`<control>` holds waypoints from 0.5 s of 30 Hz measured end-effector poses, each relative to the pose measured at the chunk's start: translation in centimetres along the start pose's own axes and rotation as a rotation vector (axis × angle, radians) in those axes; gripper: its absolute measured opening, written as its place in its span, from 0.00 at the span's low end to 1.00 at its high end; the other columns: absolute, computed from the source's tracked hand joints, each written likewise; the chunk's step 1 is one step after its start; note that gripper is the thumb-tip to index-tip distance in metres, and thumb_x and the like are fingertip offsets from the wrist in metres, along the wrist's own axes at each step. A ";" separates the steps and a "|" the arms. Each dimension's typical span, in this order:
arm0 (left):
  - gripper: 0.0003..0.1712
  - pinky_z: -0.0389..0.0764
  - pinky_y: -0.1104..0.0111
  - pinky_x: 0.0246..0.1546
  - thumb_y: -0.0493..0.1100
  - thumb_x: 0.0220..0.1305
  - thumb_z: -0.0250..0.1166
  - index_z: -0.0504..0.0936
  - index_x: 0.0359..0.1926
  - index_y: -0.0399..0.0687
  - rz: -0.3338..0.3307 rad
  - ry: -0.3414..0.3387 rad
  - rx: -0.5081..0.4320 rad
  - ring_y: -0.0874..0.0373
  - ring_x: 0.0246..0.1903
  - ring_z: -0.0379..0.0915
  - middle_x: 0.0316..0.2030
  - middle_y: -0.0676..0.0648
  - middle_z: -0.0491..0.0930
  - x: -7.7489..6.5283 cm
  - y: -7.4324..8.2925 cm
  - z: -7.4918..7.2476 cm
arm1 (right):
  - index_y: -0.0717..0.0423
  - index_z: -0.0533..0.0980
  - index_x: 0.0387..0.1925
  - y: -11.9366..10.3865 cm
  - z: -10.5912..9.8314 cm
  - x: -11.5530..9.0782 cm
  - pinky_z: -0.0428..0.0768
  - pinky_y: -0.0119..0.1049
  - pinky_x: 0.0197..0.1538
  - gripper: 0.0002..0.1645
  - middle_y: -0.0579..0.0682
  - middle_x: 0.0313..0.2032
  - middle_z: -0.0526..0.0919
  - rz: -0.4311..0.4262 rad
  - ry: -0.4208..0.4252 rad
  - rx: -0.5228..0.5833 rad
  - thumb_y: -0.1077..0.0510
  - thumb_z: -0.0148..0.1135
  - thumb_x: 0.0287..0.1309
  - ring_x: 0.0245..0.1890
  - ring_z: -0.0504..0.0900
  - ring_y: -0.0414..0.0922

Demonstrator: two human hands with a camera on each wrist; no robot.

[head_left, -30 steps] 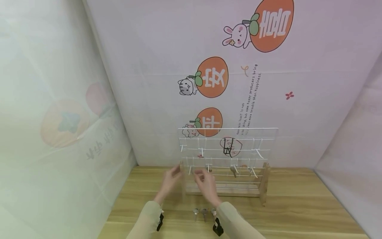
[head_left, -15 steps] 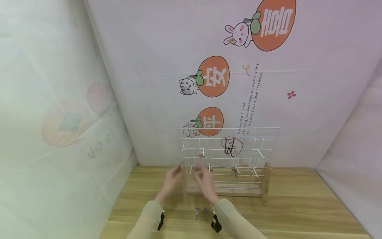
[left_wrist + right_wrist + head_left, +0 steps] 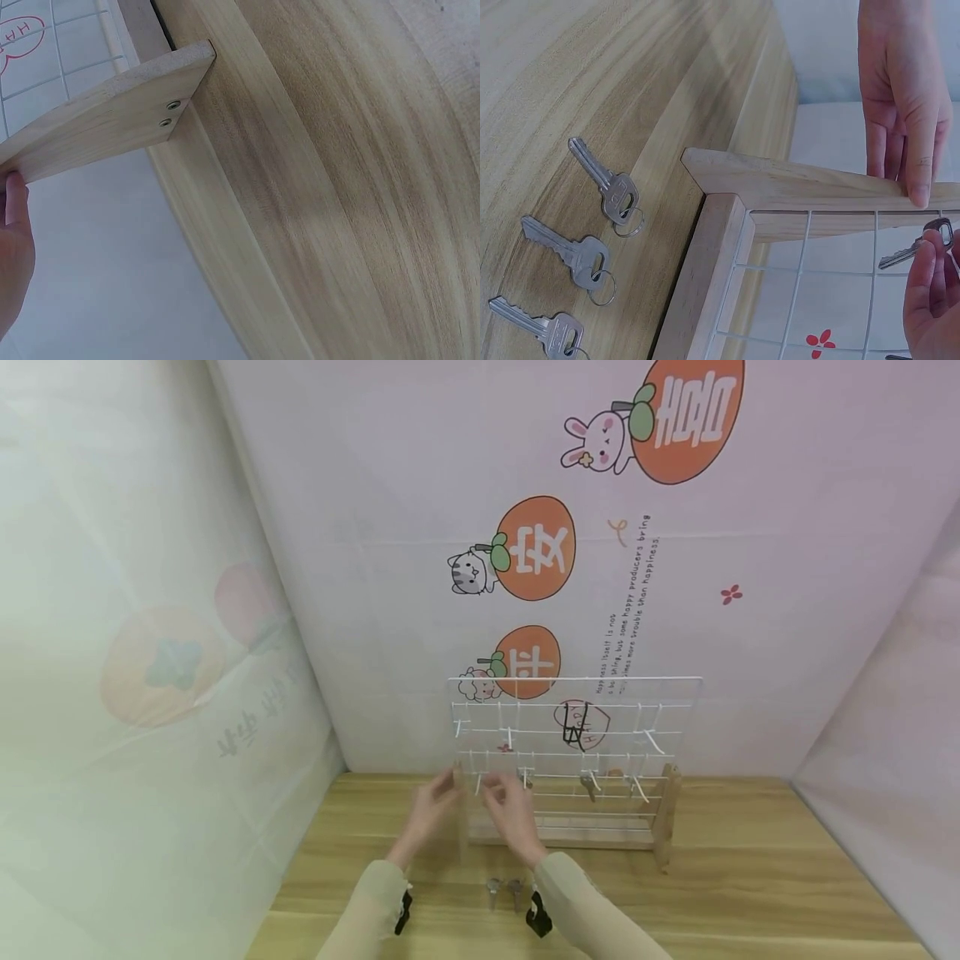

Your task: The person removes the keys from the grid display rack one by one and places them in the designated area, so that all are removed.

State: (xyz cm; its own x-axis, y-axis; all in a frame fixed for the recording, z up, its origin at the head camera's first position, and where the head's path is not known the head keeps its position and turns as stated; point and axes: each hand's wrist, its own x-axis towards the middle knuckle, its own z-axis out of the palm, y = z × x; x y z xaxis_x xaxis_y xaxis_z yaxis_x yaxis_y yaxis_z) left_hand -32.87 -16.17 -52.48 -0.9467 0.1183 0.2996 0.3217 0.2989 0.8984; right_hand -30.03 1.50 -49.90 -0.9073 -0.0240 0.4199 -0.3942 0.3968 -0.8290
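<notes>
A white wire grid rack with wooden side posts and a wooden base (image 3: 555, 837) stands on the table. My left hand (image 3: 435, 806) grips its left wooden post (image 3: 802, 182), with the thumb on the near face and the other fingers behind. My right hand (image 3: 512, 807) pinches a silver key (image 3: 901, 255) by its head, close in front of the grid at the lower left hook (image 3: 478, 783). The key's ring is hidden by the fingers. Three more keys lie on the table in a row, among them a middle key (image 3: 574, 251) with a small ring.
A hanging key (image 3: 588, 787) is on a lower-row hook, and another (image 3: 525, 778) hangs left of it. White hooks, such as the upper right hook (image 3: 651, 740), stick out from the grid. A printed white cloth (image 3: 390, 610) encloses the table (image 3: 757, 860).
My right forearm has shifted slightly left and now covers one table key in the head view. My right hand stays by the lower left hook; the left hand keeps its grip.
</notes>
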 end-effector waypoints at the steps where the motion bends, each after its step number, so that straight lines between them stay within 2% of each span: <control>1: 0.31 0.82 0.55 0.61 0.41 0.67 0.64 0.69 0.68 0.37 -0.003 -0.002 -0.005 0.41 0.59 0.78 0.61 0.35 0.77 0.0 0.0 0.0 | 0.60 0.79 0.43 0.0 0.0 0.0 0.82 0.23 0.31 0.09 0.56 0.42 0.85 0.004 -0.001 -0.004 0.61 0.64 0.62 0.31 0.83 0.43; 9: 0.31 0.80 0.52 0.62 0.39 0.68 0.62 0.67 0.69 0.34 -0.004 0.003 -0.039 0.39 0.60 0.76 0.62 0.33 0.76 0.0 -0.2 0.1 | 0.61 0.80 0.42 0.1 0.1 0.2 0.82 0.24 0.31 0.09 0.58 0.41 0.85 -0.017 0.013 -0.043 0.62 0.64 0.60 0.32 0.84 0.47; 15: 0.31 0.80 0.51 0.62 0.40 0.68 0.63 0.68 0.69 0.36 -0.016 0.003 -0.045 0.40 0.60 0.76 0.62 0.34 0.76 -0.1 0.0 0.0 | 0.59 0.79 0.43 0.0 0.0 0.2 0.82 0.24 0.32 0.09 0.56 0.42 0.85 0.016 -0.021 -0.042 0.61 0.63 0.61 0.34 0.83 0.44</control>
State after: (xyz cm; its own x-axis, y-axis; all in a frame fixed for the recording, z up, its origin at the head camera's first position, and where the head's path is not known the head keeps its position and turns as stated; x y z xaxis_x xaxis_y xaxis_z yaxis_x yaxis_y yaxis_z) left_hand -32.78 -16.14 -52.47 -0.9516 0.1115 0.2863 0.3059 0.2579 0.9165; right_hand -30.22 1.48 -49.77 -0.9163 -0.0365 0.3989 -0.3739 0.4356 -0.8189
